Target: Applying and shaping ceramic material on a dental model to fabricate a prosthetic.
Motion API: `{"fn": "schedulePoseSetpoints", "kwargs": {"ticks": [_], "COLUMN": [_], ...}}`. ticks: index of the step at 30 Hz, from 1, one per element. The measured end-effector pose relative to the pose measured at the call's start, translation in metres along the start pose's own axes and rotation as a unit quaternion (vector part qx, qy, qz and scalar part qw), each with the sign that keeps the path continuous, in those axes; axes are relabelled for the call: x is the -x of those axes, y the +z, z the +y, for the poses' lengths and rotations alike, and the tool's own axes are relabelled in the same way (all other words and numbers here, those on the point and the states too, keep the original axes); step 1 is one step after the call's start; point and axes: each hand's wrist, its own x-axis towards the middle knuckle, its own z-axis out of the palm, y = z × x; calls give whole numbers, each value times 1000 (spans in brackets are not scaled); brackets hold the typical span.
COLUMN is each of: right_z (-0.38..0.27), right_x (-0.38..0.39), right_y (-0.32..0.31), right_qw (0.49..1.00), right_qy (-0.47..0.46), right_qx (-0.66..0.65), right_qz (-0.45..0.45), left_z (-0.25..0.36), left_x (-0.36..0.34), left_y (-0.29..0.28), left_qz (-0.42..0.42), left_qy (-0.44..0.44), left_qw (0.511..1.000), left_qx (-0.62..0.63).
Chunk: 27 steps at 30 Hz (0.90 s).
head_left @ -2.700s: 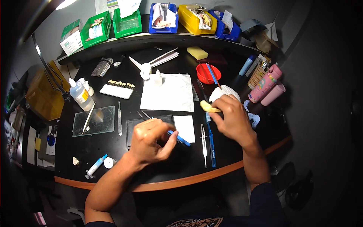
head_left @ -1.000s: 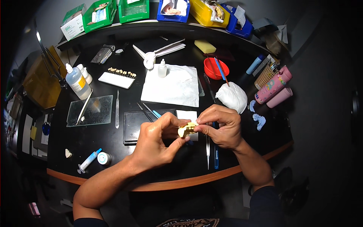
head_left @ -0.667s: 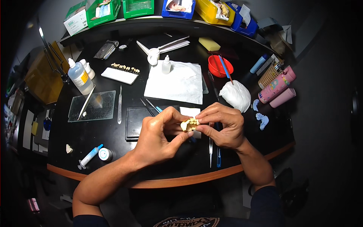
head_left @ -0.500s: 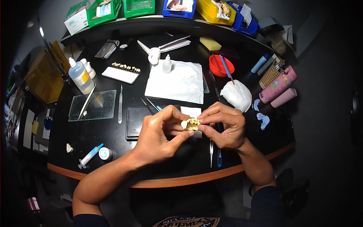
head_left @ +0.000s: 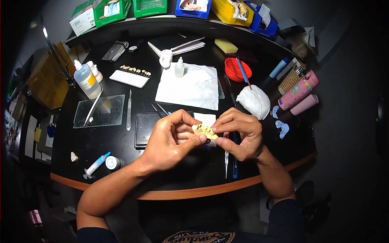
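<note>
At the far left of the black round-edged worktable (head_left: 81, 162), a small white-and-blue plastic syringe (head_left: 95, 165) and a little round white-capped pot (head_left: 113, 163) lie untouched near the front rim. Further back, a clear plastic squeeze bottle with a white nozzle (head_left: 86, 79) stands beside a square clear glass mixing slab (head_left: 106, 110), across which a thin metal spatula (head_left: 93, 108) is laid. A white rectangular card carrying a row of small pale artificial teeth (head_left: 132, 75) is set behind them, and several teeth are seen on it.

As far as can be judged, the work is in its middle: the small cream-yellow dental model (head_left: 204, 130) is already lifted off the table and is held in the air above the front centre of the worktable, just over a dark square tile (head_left: 148, 128), and none of the loose teeth is seen being carried to it.

The left hand (head_left: 172, 141) is closed around the model from below and from the left, its thumb and forefinger curled tightly onto the model's near edge. The right hand (head_left: 239, 135) is likewise closed, its fingertips (head_left: 215, 131) pinched onto the model's right end; whether anything small is nipped between them cannot be told.

To the right, a crumpled white cloth (head_left: 253, 101), a red round bowl with a blue-handled brush (head_left: 238, 69) and two pink cylindrical containers (head_left: 299, 91) are left standing.
</note>
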Motion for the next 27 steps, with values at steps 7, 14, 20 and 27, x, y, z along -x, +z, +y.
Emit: {"fn": "schedulePoseSetpoints", "kwargs": {"ticks": [7, 14, 20, 27], "right_z": [-2, -3, -4, -12], "right_x": [2, 0, 0, 4], "right_y": [11, 13, 15, 18], "right_qw": [999, 991, 991, 996], "right_qy": [-18, -85, -90, -27], "right_qx": [31, 94, 94, 54], "right_qz": [35, 28, 24, 67], "left_z": [2, 3, 0, -4], "left_x": [-2, 0, -1, -1], "left_y": [-9, -2, 0, -1], "left_qz": [-23, -17, -10, -26], "left_qy": [-27, -26, 41, 127], "left_qw": [997, 999, 997, 988], "left_qx": [71, -8, -58, -87]}}
